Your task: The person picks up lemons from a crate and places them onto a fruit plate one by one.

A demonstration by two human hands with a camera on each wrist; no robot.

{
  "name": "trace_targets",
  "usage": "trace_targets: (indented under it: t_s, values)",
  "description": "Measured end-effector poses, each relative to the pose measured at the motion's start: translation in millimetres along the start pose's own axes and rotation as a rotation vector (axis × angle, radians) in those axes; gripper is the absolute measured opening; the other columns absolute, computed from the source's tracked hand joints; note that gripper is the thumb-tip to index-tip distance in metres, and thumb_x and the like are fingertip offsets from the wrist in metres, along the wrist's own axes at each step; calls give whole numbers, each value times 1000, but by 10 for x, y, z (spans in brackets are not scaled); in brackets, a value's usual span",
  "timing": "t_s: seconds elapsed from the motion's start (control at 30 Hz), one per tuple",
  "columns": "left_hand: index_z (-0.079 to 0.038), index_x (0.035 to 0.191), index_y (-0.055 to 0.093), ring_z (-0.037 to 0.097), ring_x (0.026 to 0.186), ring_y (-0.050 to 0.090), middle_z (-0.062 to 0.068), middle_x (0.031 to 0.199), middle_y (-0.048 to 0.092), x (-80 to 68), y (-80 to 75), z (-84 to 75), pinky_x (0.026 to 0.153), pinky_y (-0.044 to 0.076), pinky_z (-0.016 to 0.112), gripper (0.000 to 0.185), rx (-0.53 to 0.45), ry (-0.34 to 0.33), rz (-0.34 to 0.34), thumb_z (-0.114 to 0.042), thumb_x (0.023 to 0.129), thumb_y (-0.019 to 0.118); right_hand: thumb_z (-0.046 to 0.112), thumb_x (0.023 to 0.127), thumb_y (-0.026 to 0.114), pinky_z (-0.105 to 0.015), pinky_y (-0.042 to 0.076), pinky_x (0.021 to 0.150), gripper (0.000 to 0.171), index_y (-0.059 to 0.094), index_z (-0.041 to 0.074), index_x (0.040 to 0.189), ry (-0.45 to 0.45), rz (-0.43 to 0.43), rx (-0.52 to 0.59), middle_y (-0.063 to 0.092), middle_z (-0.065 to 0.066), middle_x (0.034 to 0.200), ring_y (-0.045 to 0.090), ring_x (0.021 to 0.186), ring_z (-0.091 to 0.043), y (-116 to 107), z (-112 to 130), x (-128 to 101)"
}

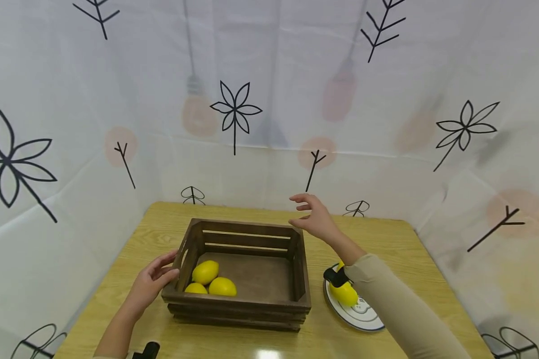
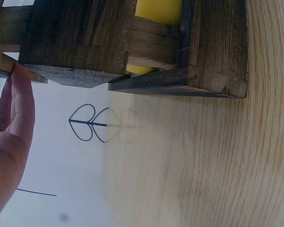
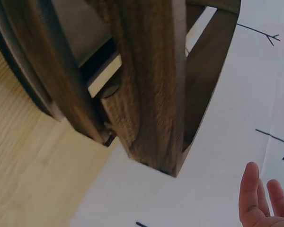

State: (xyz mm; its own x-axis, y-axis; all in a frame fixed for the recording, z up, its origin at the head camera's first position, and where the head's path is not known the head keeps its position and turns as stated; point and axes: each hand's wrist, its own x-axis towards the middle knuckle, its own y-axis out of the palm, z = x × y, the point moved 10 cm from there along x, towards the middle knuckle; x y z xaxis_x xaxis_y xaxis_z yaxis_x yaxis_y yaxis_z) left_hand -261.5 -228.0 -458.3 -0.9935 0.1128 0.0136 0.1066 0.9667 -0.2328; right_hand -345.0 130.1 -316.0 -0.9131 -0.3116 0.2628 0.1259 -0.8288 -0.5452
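Observation:
A dark wooden crate (image 1: 256,304) stands on the table and holds three yellow lemons (image 1: 205,272) at its left end. My left hand (image 1: 151,282) rests with straight fingers against the crate's left wall, and in the left wrist view its fingers (image 2: 20,101) touch the wood (image 2: 75,42). My right hand (image 1: 313,217) hovers open just above the crate's far right corner, holding nothing; the right wrist view has that corner (image 3: 151,99) close by and the fingertips (image 3: 252,187) apart from it. Another lemon (image 1: 344,294) lies on a white plate (image 1: 364,315) under my right forearm.
The light wooden table (image 1: 386,249) is closed in by a white patterned cloth backdrop (image 1: 260,99) on three sides. A small black object (image 1: 148,350) shows at the near table edge by my left arm.

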Motion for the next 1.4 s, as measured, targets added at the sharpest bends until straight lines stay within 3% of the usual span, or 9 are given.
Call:
trace_targets:
  t_s: [0.4, 0.67, 1.17, 1.4]
  values:
    - [-6, 141, 39, -3, 102, 52, 18, 141, 37, -6, -2, 1, 82, 46, 19, 54, 1, -16, 3, -23, 94, 58, 4, 80, 73, -44, 48, 85, 50, 53, 7, 126, 32, 27, 70, 44, -17, 126, 48, 112, -37, 282, -113, 228]
    - [-5, 141, 39, -3, 102, 52, 18, 141, 37, -12, 26, -5, 83, 46, 20, 54, -2, -6, 3, -22, 94, 58, 4, 80, 73, -46, 47, 85, 50, 53, 5, 126, 23, 39, 110, 44, -20, 127, 48, 112, -37, 426, -65, 273]
    - [-5, 141, 38, -3, 102, 52, 19, 140, 37, -12, 11, 18, 82, 46, 20, 54, 4, 7, -3, -22, 94, 57, 4, 79, 74, -37, 51, 80, 47, 56, 10, 122, 9, 102, 136, 47, -14, 122, 52, 107, -30, 857, -66, 317]
    - [-6, 141, 39, -4, 102, 52, 18, 140, 38, -4, 5, 19, 82, 46, 19, 54, 21, 5, -5, -24, 94, 58, 3, 79, 74, -34, 51, 77, 48, 55, 9, 122, 0, 179, 118, 47, -12, 121, 52, 108, -33, 1065, -104, 327]
